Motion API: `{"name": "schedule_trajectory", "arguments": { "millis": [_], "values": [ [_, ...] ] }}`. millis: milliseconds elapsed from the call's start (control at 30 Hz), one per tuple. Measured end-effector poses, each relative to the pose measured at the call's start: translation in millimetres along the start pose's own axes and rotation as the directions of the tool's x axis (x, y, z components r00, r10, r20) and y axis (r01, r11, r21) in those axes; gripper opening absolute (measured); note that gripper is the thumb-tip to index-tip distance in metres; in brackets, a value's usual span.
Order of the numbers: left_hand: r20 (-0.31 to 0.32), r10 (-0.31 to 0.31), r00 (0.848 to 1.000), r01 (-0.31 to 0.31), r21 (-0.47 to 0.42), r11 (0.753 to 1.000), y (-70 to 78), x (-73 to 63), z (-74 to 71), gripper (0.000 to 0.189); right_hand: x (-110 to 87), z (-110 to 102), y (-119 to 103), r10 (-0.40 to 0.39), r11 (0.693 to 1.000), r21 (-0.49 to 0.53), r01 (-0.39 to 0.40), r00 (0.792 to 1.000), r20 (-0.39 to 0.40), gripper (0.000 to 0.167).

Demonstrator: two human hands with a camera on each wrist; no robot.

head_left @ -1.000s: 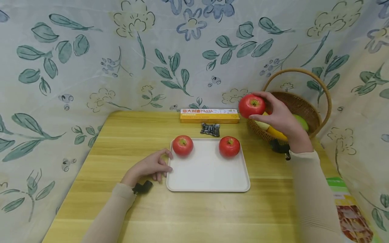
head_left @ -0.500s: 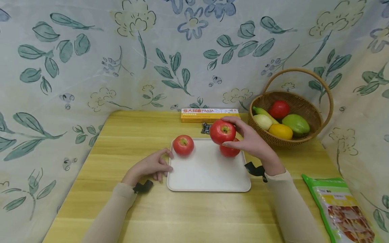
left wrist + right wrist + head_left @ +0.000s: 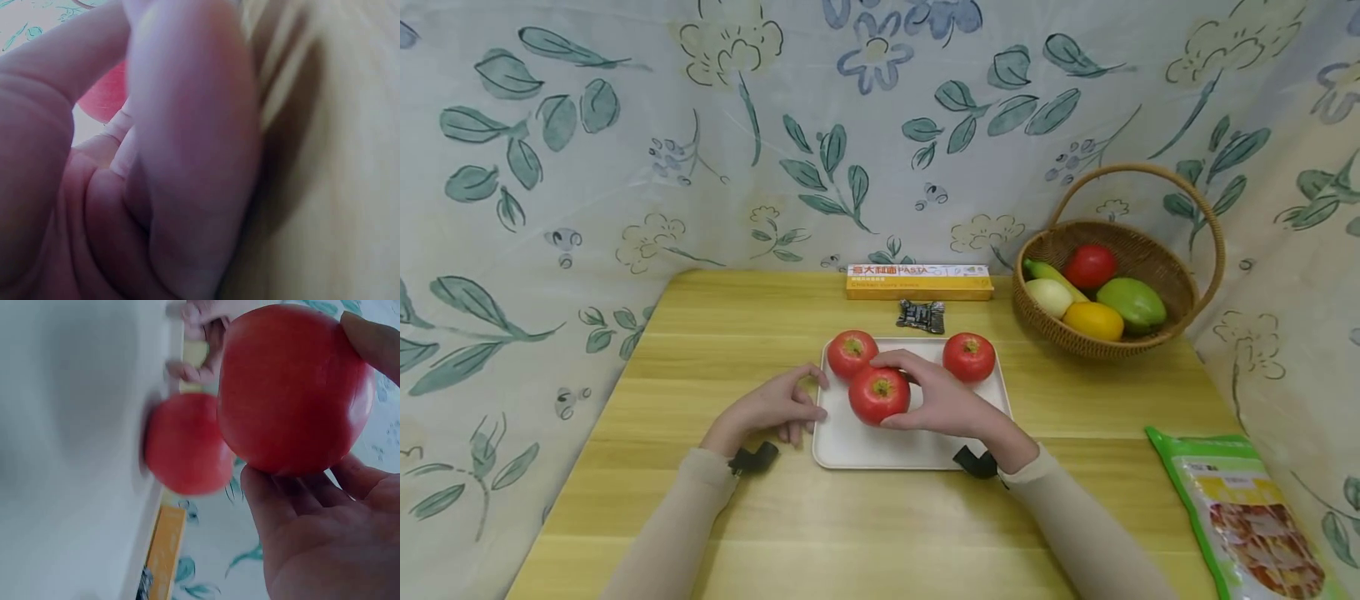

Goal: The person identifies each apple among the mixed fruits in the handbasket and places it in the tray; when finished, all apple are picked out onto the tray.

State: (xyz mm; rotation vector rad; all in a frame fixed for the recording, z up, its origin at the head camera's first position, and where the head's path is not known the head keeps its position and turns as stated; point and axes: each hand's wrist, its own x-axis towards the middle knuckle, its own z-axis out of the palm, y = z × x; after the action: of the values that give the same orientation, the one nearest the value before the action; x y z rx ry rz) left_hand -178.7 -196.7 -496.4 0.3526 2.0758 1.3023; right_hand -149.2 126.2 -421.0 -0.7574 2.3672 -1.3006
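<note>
My right hand (image 3: 946, 402) holds a red apple (image 3: 878, 396) over the left part of a white tray (image 3: 925, 454). In the right wrist view the thumb and fingers grip this apple (image 3: 290, 394) from opposite sides, and it is raised above the tray surface (image 3: 69, 450). Two more red apples sit on the tray, one at its back left corner (image 3: 851, 350) and one at its back right corner (image 3: 968, 358). At the tray's left rim, my left hand (image 3: 771, 408) holds the edge with curved thumb and index finger; its other fingers curl beside the rim.
A wicker basket (image 3: 1067, 337) at the back right contains several fruits. Behind the tray lie a small dark wrapped packet (image 3: 921, 316) and a yellow pasta box (image 3: 919, 283). A green-edged food bag (image 3: 1247, 517) lies at the right on the wooden table (image 3: 850, 533).
My right hand has carried the apple from beside the basket leftward and toward me, over the tray. The left hand has stayed at the rim.
</note>
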Motion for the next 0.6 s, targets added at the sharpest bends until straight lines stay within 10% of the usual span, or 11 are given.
{"name": "schedule_trajectory", "arguments": {
  "millis": [600],
  "values": [
    [0.018, 0.003, 1.000, -0.003, -0.006, 1.000, 0.7, -0.6, -1.5, 0.053, 9.2, 47.1, 4.1, 0.015, 0.998, -0.061, -0.012, 0.999, 0.049, 0.074]
  ]
}}
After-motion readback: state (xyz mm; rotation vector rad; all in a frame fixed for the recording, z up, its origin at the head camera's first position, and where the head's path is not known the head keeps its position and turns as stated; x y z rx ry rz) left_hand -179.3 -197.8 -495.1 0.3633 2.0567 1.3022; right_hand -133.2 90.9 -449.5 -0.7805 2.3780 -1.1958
